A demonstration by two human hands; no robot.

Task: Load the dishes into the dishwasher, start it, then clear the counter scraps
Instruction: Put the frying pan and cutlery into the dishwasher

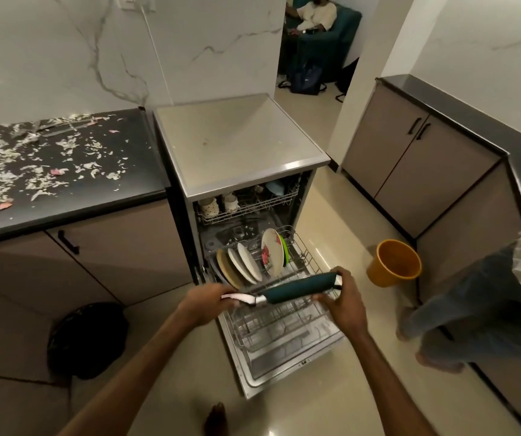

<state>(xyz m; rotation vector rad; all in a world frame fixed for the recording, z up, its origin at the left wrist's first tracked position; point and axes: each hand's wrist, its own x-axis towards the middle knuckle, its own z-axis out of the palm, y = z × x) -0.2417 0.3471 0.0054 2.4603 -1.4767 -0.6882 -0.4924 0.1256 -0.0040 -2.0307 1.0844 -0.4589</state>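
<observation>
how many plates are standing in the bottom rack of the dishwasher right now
5 visible: three leaning together at the left of the lower rack, at and; a floral plate farther right; a green one behind it. More may be hidden.

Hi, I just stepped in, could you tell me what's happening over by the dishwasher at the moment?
A person is loading the dishwasher. Its door is down and the lower rack is pulled out, with several plates standing at its back end. Both hands hold one dark teal dish edge-on over the rack: the left hand at one end, the right hand at the other. Cups sit in the upper rack. The counter to the left is covered in scraps, not yet cleared.
</observation>
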